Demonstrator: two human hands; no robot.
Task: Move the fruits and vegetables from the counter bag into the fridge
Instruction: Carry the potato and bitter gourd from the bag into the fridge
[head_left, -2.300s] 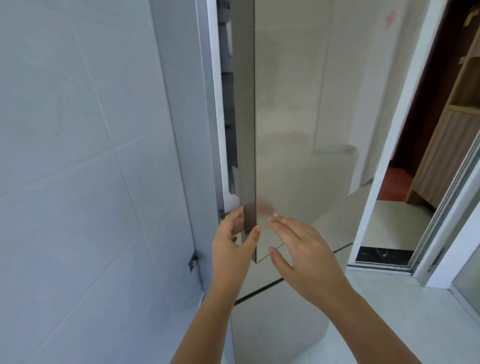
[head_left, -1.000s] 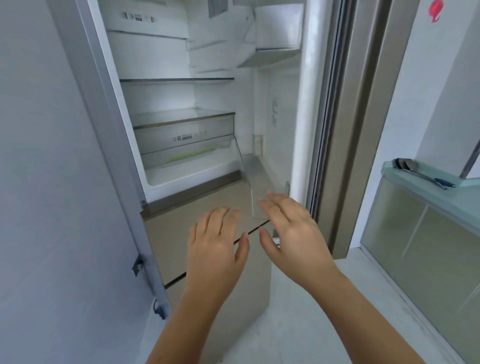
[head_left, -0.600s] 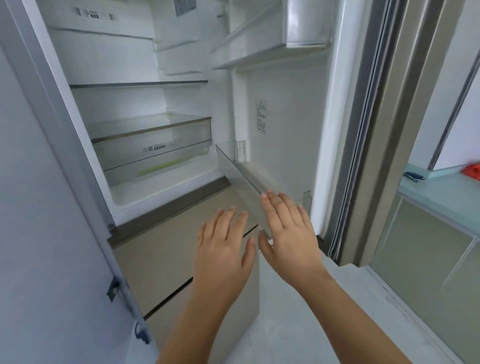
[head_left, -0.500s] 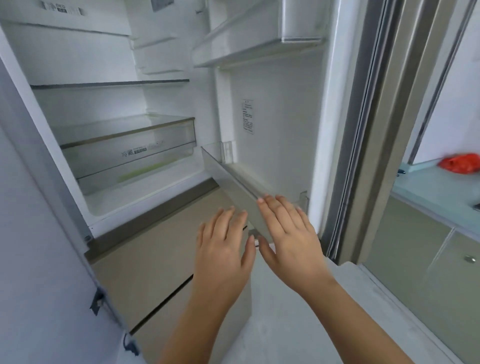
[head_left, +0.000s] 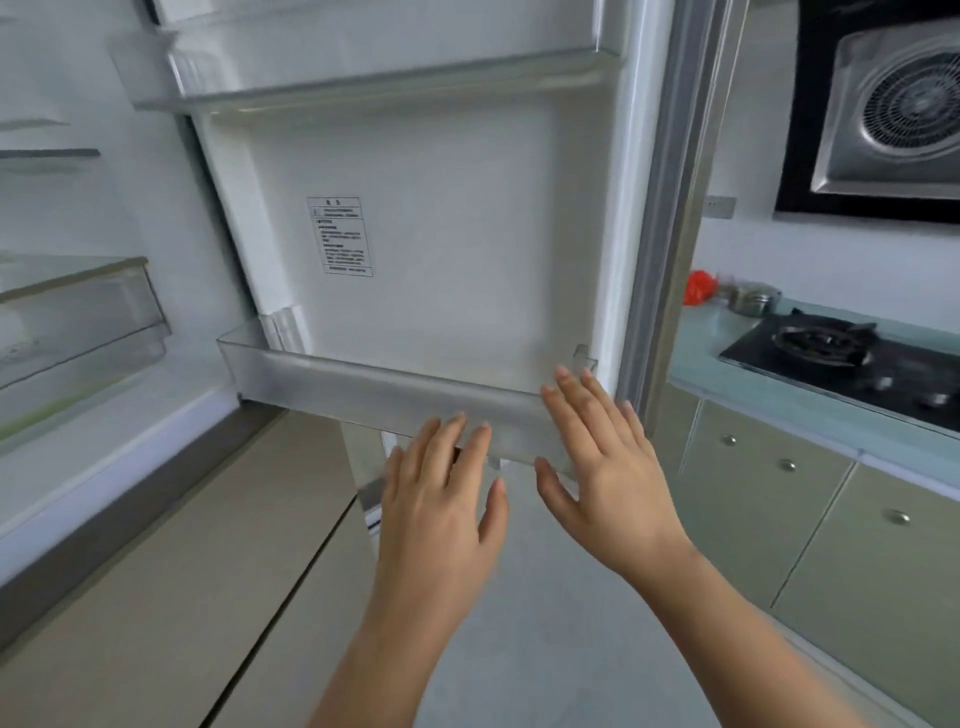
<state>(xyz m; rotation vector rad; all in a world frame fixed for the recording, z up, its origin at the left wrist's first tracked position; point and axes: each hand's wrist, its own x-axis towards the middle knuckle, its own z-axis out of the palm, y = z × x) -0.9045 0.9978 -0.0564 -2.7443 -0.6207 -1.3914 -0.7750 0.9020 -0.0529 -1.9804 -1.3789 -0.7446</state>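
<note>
Both hands, the left hand and right hand, are held flat, fingers spread and empty, before the fridge door, which is best swung fully wide before the red bag on the worktop beyond that door is fetched.

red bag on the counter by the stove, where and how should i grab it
Judging from this view, take the red bag at its bunched top, from above and from the front edge of the counter. It sits crumpled and soft, partly hidden behind the open fridge door, with a metal pot close on its right. No handles can be made out.
</note>
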